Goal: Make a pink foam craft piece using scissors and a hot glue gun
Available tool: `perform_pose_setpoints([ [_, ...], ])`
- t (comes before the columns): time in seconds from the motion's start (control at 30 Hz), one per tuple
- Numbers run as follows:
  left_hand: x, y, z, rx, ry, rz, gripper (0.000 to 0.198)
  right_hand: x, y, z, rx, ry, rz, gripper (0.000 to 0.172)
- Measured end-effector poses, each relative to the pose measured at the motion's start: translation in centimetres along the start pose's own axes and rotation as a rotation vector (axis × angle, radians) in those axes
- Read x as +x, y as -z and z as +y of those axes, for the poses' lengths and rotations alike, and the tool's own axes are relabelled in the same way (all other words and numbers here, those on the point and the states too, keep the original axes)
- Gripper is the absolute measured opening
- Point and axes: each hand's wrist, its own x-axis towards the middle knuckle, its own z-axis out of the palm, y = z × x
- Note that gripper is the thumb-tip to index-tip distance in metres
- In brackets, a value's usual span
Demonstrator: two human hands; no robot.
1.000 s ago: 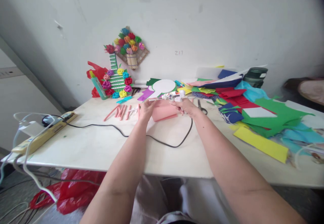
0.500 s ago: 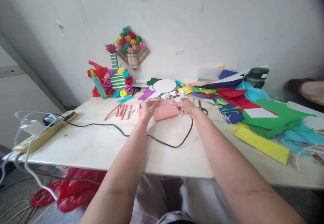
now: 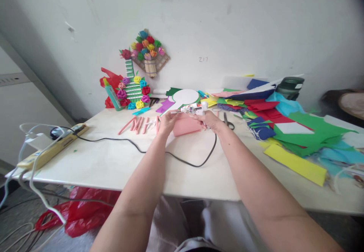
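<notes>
My right hand (image 3: 210,120) is closed around the handle of a white glue gun (image 3: 195,108) with coloured marks. Its nozzle points left, close to the fingers of my left hand (image 3: 167,122). Those left fingers are pinched at the upper left edge of a pink paper sheet (image 3: 186,126), which curves below the glue gun. Exactly where the nozzle tip touches is too small to tell. From the gun a black cord (image 3: 196,165) loops over the table to the left. Several rolled pink paper sticks (image 3: 138,125) lie left of my left hand.
Black scissors (image 3: 228,122) lie right of my right hand. Coloured sheets (image 3: 301,130) pile up on the right. A yellow power strip (image 3: 54,147) sits at the left edge. Behind stand a glue bottle (image 3: 113,96), a flower-decorated green craft (image 3: 133,88) and a white disc (image 3: 186,96).
The view has shifted very slightly. Both hands, the glue gun and the pink paper keep nearly the same positions.
</notes>
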Motion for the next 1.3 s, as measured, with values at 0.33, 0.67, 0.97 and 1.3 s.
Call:
perform_pose_setpoints([
  [0.33, 0.3, 0.1, -0.6, -0.001, 0.004, -0.008, 0.034, -0.3, -0.3, -0.4, -0.004, -0.007, -0.016, 0.039],
  [0.67, -0.3, -0.1, 0.5, 0.018, 0.008, -0.014, 0.035, -0.2, -0.6, -0.4, -0.004, 0.001, -0.044, 0.039],
  [0.97, -0.5, -0.4, 1.0, -0.004, 0.042, 0.007, 0.026, -0.2, -0.9, -0.2, -0.004, 0.039, -0.052, 0.038],
  [1.3, -0.2, -0.2, 0.0, -0.023, -0.001, -0.033, 0.03, -0.3, -1.2, -0.5, -0.019, 0.03, -0.044, 0.038],
])
